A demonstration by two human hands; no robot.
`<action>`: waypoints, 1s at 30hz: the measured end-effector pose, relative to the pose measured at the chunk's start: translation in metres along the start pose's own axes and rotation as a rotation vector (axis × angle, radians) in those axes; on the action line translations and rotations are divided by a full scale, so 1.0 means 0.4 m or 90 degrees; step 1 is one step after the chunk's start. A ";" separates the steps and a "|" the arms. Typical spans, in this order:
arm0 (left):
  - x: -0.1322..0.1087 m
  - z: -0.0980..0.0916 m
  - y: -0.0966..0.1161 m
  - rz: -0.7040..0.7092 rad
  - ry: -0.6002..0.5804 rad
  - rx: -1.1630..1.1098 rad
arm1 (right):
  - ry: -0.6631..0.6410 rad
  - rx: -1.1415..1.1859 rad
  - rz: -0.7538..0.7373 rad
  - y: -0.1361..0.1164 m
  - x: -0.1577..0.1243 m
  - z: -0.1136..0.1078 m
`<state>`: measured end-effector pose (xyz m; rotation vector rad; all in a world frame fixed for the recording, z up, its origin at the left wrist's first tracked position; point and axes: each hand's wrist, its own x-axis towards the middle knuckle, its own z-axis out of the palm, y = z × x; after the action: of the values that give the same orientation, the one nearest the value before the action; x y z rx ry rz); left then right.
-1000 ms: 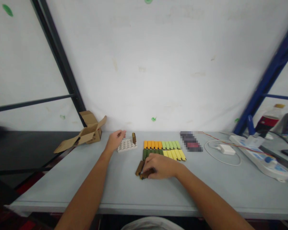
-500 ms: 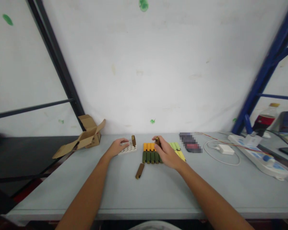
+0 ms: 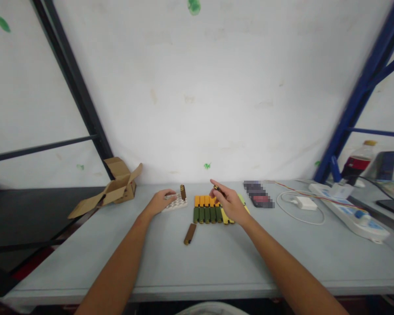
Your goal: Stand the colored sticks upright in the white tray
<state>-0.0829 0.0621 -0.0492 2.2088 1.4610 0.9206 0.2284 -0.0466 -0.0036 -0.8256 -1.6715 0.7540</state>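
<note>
A white tray with rows of holes lies on the table, its left side held by my left hand, thumb and fingers closed at its edge. One brown lighter stands upright at the tray's right part. My right hand is raised over the rows of lighters, index finger stretched out, gripping a brown lighter whose brass-coloured end shows. Most of that lighter is hidden by the fingers. Below the tray, another brown lighter lies slantwise. Orange lighters, green lighters and yellow lighters lie side by side.
An opened cardboard box is at the back left. To the right are a blurred-out dark object, a white charger with a looped cable, a power strip and a cola bottle. A wall stands behind.
My right hand has shifted slightly right, its index finger now extended, and the lighter in it is tilted over. More green and yellow lighters are uncovered. My left hand stays at the tray.
</note>
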 end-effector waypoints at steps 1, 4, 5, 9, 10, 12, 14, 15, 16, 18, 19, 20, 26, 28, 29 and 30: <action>0.000 0.000 -0.001 0.000 0.001 0.000 | 0.009 0.026 0.010 0.001 0.001 0.000; -0.001 -0.002 0.000 -0.001 -0.003 -0.002 | 0.052 0.057 0.055 -0.003 -0.001 -0.003; -0.001 -0.003 0.001 -0.003 -0.005 -0.003 | 0.070 0.046 0.069 -0.006 -0.002 -0.006; -0.003 -0.011 0.007 -0.013 -0.006 0.001 | 0.108 -0.051 0.099 -0.022 -0.002 -0.024; -0.004 -0.013 0.008 -0.014 -0.005 0.002 | 0.107 -0.064 0.106 -0.025 -0.001 -0.028; -0.005 -0.016 0.009 -0.016 -0.004 0.000 | 0.099 -0.061 0.121 -0.029 0.001 -0.033; -0.005 -0.019 0.010 -0.018 -0.001 -0.001 | 0.090 -0.034 0.120 -0.030 0.003 -0.033; -0.006 -0.019 0.010 -0.018 0.002 0.000 | 0.085 -0.018 0.116 -0.029 0.003 -0.032; -0.006 -0.020 0.011 -0.019 0.004 0.001 | 0.082 -0.001 0.113 -0.029 0.003 -0.030; -0.006 -0.020 0.013 -0.018 0.006 0.001 | 0.077 0.039 0.114 -0.029 0.000 -0.025; -0.006 -0.020 0.015 -0.018 0.005 0.000 | 0.072 0.061 0.118 -0.029 -0.002 -0.023; -0.006 -0.020 0.017 -0.018 0.004 0.000 | 0.068 0.083 0.124 -0.029 -0.005 -0.023; -0.006 -0.020 0.020 -0.023 0.000 0.003 | 0.055 0.137 0.146 -0.032 -0.013 -0.027; -0.005 -0.019 0.016 -0.020 -0.003 0.004 | 0.054 0.157 0.157 -0.034 -0.011 -0.027; -0.005 -0.019 0.015 -0.022 -0.001 0.002 | 0.053 0.166 0.163 -0.035 -0.009 -0.026; -0.005 -0.018 0.013 -0.024 0.002 -0.002 | 0.052 0.171 0.168 -0.037 -0.008 -0.024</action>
<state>-0.0847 0.0577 -0.0415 2.1710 1.4966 0.9132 0.2362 -0.0567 0.0088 -0.8811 -1.3653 1.0866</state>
